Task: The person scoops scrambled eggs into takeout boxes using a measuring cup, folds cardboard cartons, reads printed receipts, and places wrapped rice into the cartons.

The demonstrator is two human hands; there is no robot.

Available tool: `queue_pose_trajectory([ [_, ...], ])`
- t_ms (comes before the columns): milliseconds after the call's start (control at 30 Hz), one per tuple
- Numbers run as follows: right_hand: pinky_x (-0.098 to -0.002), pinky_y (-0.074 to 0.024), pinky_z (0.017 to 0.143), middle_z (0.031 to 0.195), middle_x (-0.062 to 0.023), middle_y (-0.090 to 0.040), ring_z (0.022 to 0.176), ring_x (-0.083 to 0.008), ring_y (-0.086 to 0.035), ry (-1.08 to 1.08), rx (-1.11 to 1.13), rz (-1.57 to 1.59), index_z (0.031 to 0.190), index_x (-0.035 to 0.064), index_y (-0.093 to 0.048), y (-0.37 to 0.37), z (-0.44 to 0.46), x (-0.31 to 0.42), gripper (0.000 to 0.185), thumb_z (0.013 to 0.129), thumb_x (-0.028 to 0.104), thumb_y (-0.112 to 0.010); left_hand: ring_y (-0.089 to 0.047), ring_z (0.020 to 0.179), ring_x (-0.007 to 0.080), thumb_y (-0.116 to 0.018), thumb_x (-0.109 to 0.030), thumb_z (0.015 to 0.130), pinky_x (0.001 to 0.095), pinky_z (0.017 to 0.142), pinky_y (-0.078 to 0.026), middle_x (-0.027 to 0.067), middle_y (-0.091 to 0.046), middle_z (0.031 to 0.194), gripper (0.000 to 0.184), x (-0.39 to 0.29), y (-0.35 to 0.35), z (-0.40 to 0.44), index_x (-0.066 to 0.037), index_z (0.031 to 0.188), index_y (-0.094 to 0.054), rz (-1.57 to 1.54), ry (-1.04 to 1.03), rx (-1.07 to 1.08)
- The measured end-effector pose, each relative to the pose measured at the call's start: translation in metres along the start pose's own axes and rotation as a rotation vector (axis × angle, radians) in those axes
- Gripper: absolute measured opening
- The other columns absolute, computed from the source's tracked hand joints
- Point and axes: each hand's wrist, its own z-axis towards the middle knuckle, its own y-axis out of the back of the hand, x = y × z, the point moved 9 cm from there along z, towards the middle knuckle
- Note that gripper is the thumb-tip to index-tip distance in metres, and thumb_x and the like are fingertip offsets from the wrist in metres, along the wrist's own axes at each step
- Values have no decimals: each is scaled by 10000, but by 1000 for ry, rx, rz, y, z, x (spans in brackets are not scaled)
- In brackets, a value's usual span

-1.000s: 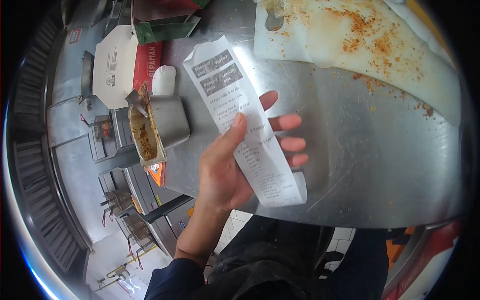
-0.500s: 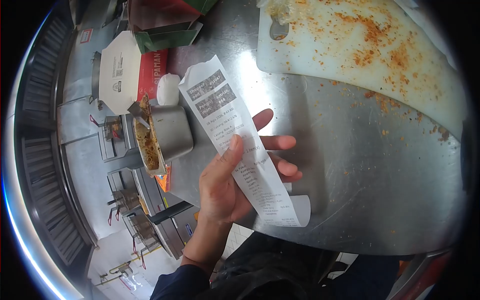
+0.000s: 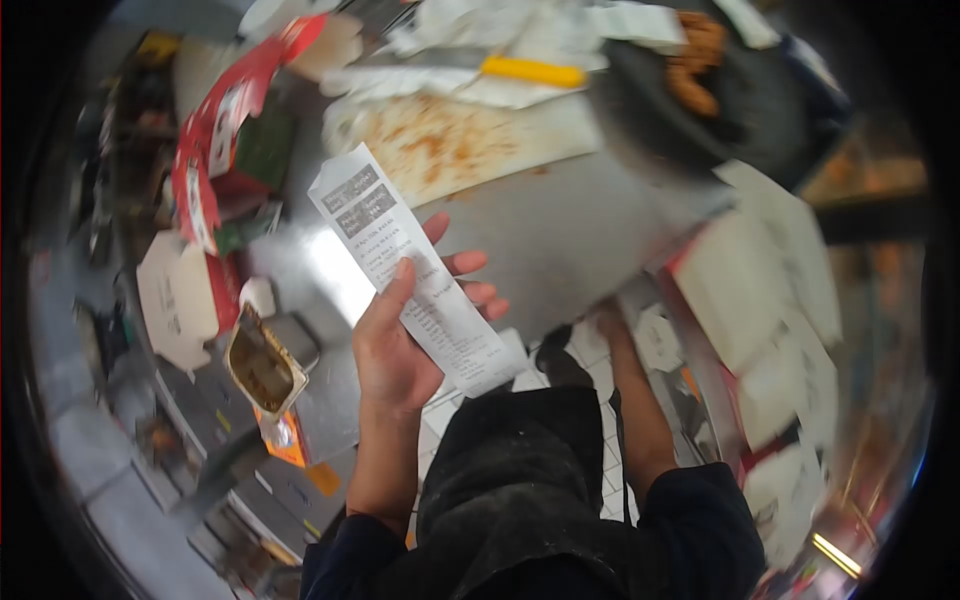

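Observation:
My left hand [image 3: 395, 345] grips a long printed paper receipt [image 3: 385, 245], with the thumb across its front and the fingertips showing past its right edge. The receipt's lower end curls near the table edge. My right hand [image 3: 607, 318] hangs low beside the front edge of the steel table [image 3: 570, 240]; it is small and blurred, and I cannot make out its fingers. To the left of the receipt stands a metal container [image 3: 265, 365] with brown food residue inside.
A stained white cutting board [image 3: 500, 150] lies ahead, with a yellow-handled knife [image 3: 530, 70] beyond it. A dark stone mortar [image 3: 650, 110] with fried food stands at the back right. White-and-red food boxes [image 3: 740, 290] line the right; another open box [image 3: 175, 300] stands left.
The view has swung right and pulled back, bringing the knife, mortar, right-hand boxes and my right arm into sight. My left hand still holds the receipt.

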Motion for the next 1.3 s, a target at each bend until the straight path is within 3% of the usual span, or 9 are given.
queue_pose_trajectory([
  [67, -462, -495, 866, 1313, -162, -500, 1225, -261, -466, 190, 435, 605, 1259, 26, -521, -5, -70, -27, 614, 792, 391, -680, -636, 936, 285, -395, -309, 992, 517, 866, -510, 200, -576, 1142, 543, 3, -42, -5, -30, 1440, -268, -12, 82, 120],
  [167, -368, -553, 606, 1128, -109, -597, 932, -220, -635, -206, 171, 244, 1217, 57, -526, 16, -215, 56, 581, 803, 421, -710, -624, 931, 256, -379, -300, 1000, 513, 862, -512, 162, -594, 1106, 534, 17, -100, -17, -36, 1449, -264, 20, 191, 276],
  [267, -302, -537, 515, 1047, -90, -610, 801, -196, -654, 84, 17, 497, 1200, 26, -509, 33, -299, 84, 584, 797, 379, -742, -634, 969, 290, -408, -316, 993, 519, 889, -503, 202, -596, 1122, 518, 27, -124, -39, -39, 1419, -307, -49, 301, 424],
  [400, -313, -551, 543, 1054, -106, -606, 823, -213, -650, 315, -176, 676, 1238, 25, -473, 85, -363, 154, 604, 803, 343, -746, -628, 986, 280, -414, -320, 993, 512, 905, -499, 193, -599, 1122, 520, 70, -182, -61, -39, 1419, -310, -57, 443, 594],
  [467, -319, -559, 555, 1065, -121, -604, 844, -212, -645, 396, -495, 496, 1250, 36, -452, 111, -367, 170, 576, 828, 321, -721, -630, 982, 276, -419, -308, 991, 501, 904, -502, 186, -601, 1117, 515, 75, -189, -73, -37, 1417, -317, -38, 467, 615],
  [600, -312, -547, 542, 1084, -115, -601, 866, -204, -636, 405, -451, 517, 1258, 35, -447, 135, -323, 201, 536, 853, 287, -693, -631, 976, 276, -422, -304, 990, 499, 898, -506, 185, -601, 1117, 513, 92, -212, -91, -32, 1413, -324, -18, 425, 627],
  [700, -317, -548, 591, 1090, -88, -599, 868, -197, -630, 553, -396, 263, 1257, 49, -440, 122, -259, 238, 517, 859, 274, -681, -631, 970, 276, -424, -305, 988, 496, 897, -508, 185, -601, 1115, 512, 99, -208, -88, -31, 1410, -328, -10, 384, 591],
  [767, -334, -536, 636, 1061, -78, -606, 841, -194, -631, 468, -325, 610, 1150, 72, -534, 114, -242, 252, 376, 854, 252, -679, -632, 965, 277, -422, -309, 989, 491, 892, -510, 187, -599, 1115, 513, 109, -217, -97, -29, 1409, -331, -30, 375, 572],
  [1300, -366, -519, 686, 1059, -111, -609, 867, -207, -628, 623, -197, -147, 1031, 90, -602, 105, -155, 217, 244, 860, 253, -660, -635, 934, 254, -447, -294, 984, 475, 869, -511, 165, -612, 1083, 509, 145, -235, -114, -40, 1409, -329, 3, 132, 494],
])
